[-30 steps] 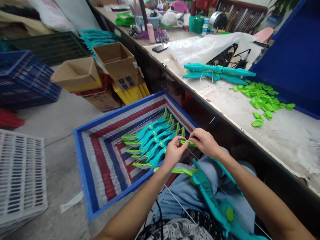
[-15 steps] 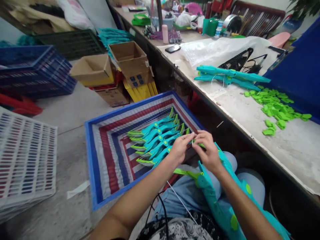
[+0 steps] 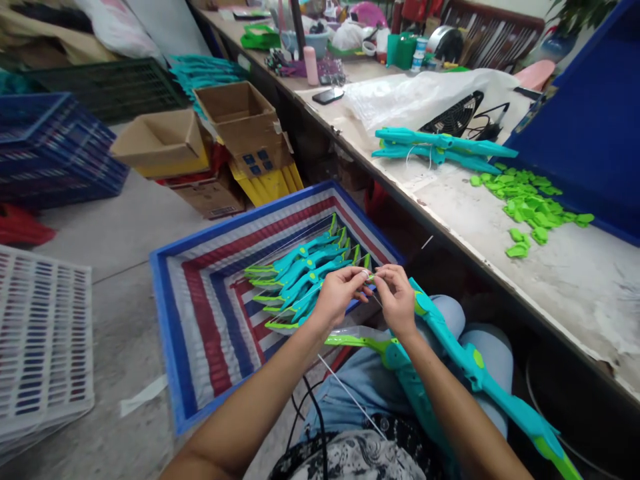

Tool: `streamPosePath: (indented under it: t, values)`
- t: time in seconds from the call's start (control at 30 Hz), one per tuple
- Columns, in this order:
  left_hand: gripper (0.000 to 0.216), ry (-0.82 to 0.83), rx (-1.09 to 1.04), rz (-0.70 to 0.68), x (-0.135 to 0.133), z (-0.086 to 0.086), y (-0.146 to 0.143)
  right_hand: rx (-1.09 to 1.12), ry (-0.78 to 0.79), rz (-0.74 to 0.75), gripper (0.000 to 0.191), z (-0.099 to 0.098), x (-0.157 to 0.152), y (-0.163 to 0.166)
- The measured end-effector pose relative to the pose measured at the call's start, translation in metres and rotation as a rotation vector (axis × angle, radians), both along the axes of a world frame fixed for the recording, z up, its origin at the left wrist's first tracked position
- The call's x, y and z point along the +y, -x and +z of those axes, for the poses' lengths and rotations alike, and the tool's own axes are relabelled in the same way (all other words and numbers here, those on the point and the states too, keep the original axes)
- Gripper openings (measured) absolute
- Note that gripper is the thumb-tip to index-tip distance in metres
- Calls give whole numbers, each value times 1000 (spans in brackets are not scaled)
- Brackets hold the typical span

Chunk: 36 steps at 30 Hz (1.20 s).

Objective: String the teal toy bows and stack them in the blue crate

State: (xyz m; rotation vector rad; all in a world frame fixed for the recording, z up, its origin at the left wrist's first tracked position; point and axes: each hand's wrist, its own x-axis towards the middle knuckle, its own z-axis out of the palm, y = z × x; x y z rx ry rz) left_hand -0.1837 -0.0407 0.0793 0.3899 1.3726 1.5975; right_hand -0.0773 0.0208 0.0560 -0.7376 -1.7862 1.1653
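Teal and green toy bows lie across my lap; the upper toy bow (image 3: 473,363) runs from under my right hand towards the lower right. My left hand (image 3: 343,293) is closed, pinching a thin white string (image 3: 367,272) in a small loop at the fingertips. Close beside it, my right hand (image 3: 397,300) is closed around the bow's green tip, which shows only in part between the hands. A lower green bow limb (image 3: 353,341) sticks out to the left beneath my wrists. Another length of white cord crosses my lap.
A blue-rimmed bin (image 3: 173,407) with a striped lining holds several strung bows (image 3: 305,267). On the workbench (image 3: 565,300) lie more bow parts (image 3: 445,148), green plastic pieces (image 3: 530,200) and a phone (image 3: 329,96). Cardboard boxes (image 3: 160,143) and a white crate (image 3: 45,340) stand left.
Both hands stay together, with the left fingers now turned more over the string. The upper bow lies more outstretched to the lower right. The whole view has shifted slightly.
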Motion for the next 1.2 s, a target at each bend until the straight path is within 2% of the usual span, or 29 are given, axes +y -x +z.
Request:
streamPosePath:
  t: [0.17, 0.37, 0.47, 0.57, 0.7, 0.77, 1.07, 1.2]
  values:
    - [35, 16, -87, -92, -4, 4, 2, 30, -38, -5, 16, 3, 0, 6]
    - [25, 11, -169, 70, 0, 6, -6, -4, -44, 92, 24, 6, 1, 2]
    - [17, -27, -235, 101, 3, 10, -7, -26, -155, 86, 16, 11, 5, -1]
    - [12, -44, -273, 35, 3, 14, -4, -65, -284, 91, 14, 15, 11, -4]
    - [14, -40, -74, -76, 0, 15, -4, -138, -439, 70, 15, 19, 16, -7]
    - [16, -38, 31, -99, -1, 13, -4, -172, -469, 51, 16, 20, 16, -8]
    - [22, 25, 218, -80, 0, 9, -6, -200, -382, 101, 16, 15, 15, -20]
    - [24, 41, 303, -93, -4, 8, -7, -213, -427, 171, 14, 14, 20, -23]
